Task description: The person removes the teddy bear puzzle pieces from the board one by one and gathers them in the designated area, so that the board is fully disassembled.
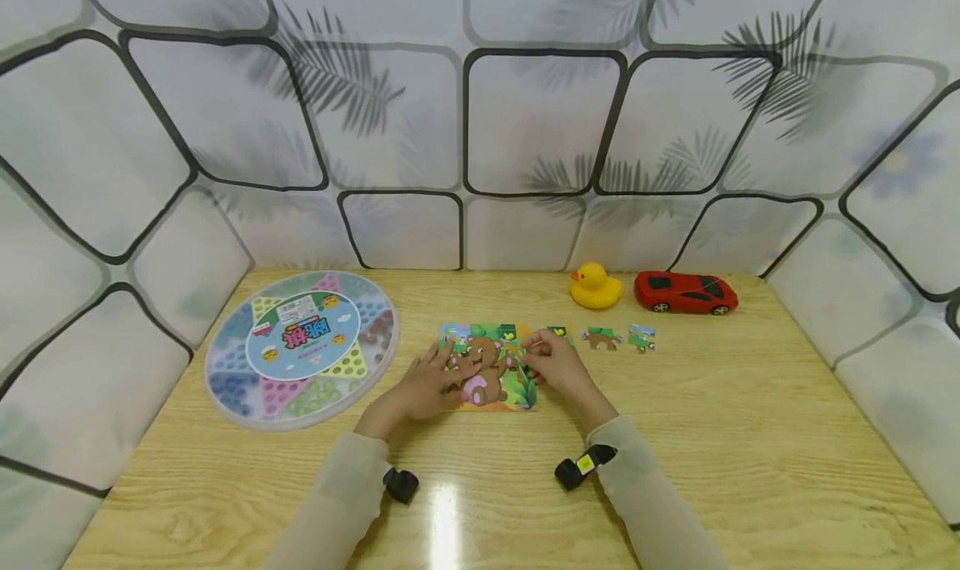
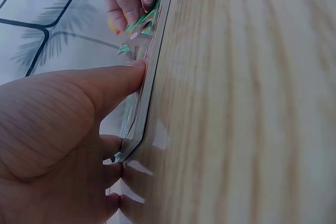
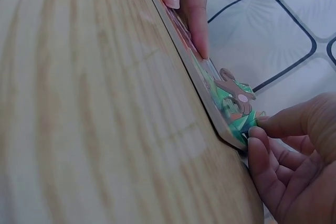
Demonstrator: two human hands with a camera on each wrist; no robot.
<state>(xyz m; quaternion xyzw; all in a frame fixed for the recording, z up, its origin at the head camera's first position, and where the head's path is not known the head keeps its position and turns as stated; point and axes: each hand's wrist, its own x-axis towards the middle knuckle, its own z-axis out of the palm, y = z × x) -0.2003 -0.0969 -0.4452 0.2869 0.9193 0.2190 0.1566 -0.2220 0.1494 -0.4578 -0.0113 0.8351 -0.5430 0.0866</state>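
Note:
A jigsaw puzzle (image 1: 483, 378) with a brown bear on a green scene lies flat in its tray on the table. My left hand (image 1: 433, 384) rests on its left part, fingers spread and thumb on the bear. At the right edge, my right hand (image 1: 557, 362) pinches a puzzle piece (image 3: 242, 99) between thumb and fingers. This piece shows a brown paw and green leaves, and it stands tilted up from the tray (image 3: 207, 109) in the right wrist view. Just beyond the right hand lies a loose piece (image 1: 559, 332), partly hidden by it.
Two more loose pieces, one brown (image 1: 602, 338) and one blue-green (image 1: 642, 337), lie to the right. Behind them are a yellow rubber duck (image 1: 595, 288) and a red toy car (image 1: 686, 293). A round Chinese checkers set (image 1: 302, 349) lies at left. Patterned fabric walls (image 1: 405, 128) enclose the table.

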